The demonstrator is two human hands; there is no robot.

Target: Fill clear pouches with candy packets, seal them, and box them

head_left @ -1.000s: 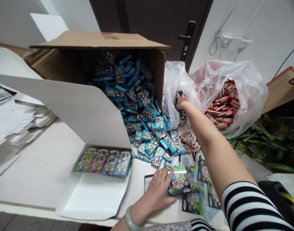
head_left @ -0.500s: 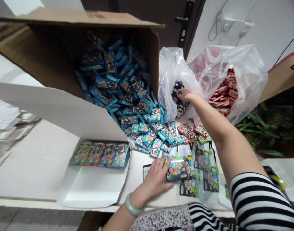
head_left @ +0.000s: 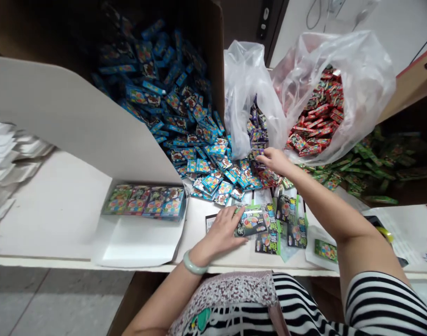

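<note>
My right hand [head_left: 274,161] is closed in a pinch on a small purple candy packet [head_left: 258,153], at the front of a clear plastic bag of purple packets [head_left: 257,122]. My left hand [head_left: 225,228] is low over the table, its thumb and fingers around the left end of a black-and-green printed pouch [head_left: 251,223]. More such pouches [head_left: 286,208] lie overlapped to its right. Loose blue packets [head_left: 223,190] are heaped just beyond my left hand. Whether the pouch under my left hand contains anything is hidden.
A big cardboard box [head_left: 218,56] spills blue packets at left. A white display box [head_left: 140,242] holds a row of coloured packets. Red packets [head_left: 321,116] fill another plastic bag; green packets [head_left: 370,163] are heaped at right. White cards [head_left: 21,154] are stacked far left.
My right hand has come out of the bag toward me with a purple packet. My left hand stays at the pouch. The view has tilted down.
</note>
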